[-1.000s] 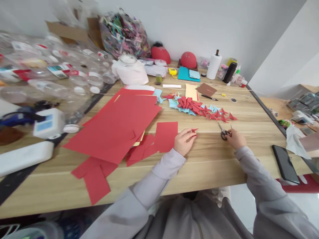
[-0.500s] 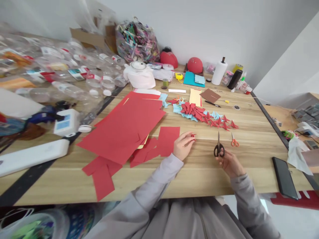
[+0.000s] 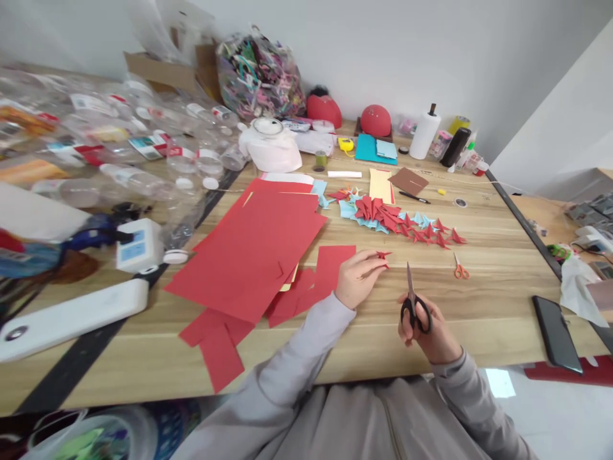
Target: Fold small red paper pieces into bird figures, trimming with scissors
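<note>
My left hand point(image 3: 357, 278) pinches a small folded red paper piece point(image 3: 383, 257) between thumb and fingers; it looks like a paper crane, partly hidden by the fingers. In my right hand point(image 3: 433, 332) is a pair of black-handled scissors point(image 3: 416, 310), its blades pointing away from me and looking closed. A short gap separates the scissors from the red paper piece. Beyond both hands lies a row of folded red paper cranes point(image 3: 380, 214), with light blue ones point(image 3: 366, 222) among them. Red paper sheets point(image 3: 253, 243) and smaller cut red pieces point(image 3: 221, 351) lie left of my left hand.
Small orange-handled scissors point(image 3: 460, 269) lie right of the hands, and a black phone point(image 3: 556, 332) near the right edge. Plastic bottles point(image 3: 138, 182) crowd the left side. A white paper roll point(image 3: 424, 136), a yellow tape measure point(image 3: 345, 145) and blue paper point(image 3: 371, 149) stand or lie at the back.
My right hand has brought the black scissors closer to me and to the left, toward the left hand. The left hand still holds the red paper piece. The view has shifted slightly.
</note>
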A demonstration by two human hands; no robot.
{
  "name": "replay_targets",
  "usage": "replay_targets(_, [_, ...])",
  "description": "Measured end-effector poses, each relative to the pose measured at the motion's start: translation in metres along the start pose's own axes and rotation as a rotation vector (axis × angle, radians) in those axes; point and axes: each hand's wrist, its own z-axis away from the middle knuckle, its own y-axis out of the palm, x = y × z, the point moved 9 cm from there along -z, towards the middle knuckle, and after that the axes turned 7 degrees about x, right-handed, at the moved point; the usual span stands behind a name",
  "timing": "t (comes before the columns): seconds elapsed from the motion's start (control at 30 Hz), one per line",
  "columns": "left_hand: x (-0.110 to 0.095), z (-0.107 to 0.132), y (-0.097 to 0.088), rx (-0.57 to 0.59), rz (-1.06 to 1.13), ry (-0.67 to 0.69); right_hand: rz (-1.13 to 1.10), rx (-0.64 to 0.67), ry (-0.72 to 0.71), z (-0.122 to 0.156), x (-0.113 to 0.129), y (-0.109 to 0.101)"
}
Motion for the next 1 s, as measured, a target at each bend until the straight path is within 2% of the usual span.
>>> replay_targets(0.1, [-0.008, -0.002, -0.006, 0.046, -0.025, 0.015, -0.034, 0.142, 0.015, 0.001, -0.007, 0.023])
replay_targets(0.17, [-0.014, -0.003, -0.008, 0.07, -0.053, 0.03, -0.013, 0.192, 0.039, 0.002, -0.01, 0.029])
replay_targets(0.33, [-0.024, 0.001, -0.005, 0.063, -0.086, 0.059, 0.096, 0.207, 0.102, 0.004, -0.014, 0.021])
replay_targets(0.53, [-0.027, 0.005, 0.011, 0.066, -0.068, 0.045, 0.238, 0.17, 0.065, 0.007, 0.004, 0.012])
replay_targets(0.77, [-0.022, -0.008, 0.024, 0.094, -0.05, 0.034, 0.266, 0.15, 0.05, 0.008, 0.013, 0.0])
replay_targets(1.0, [-0.01, -0.015, 0.023, 0.098, -0.06, 0.003, 0.265, 0.134, 0.083, -0.002, 0.016, -0.002])
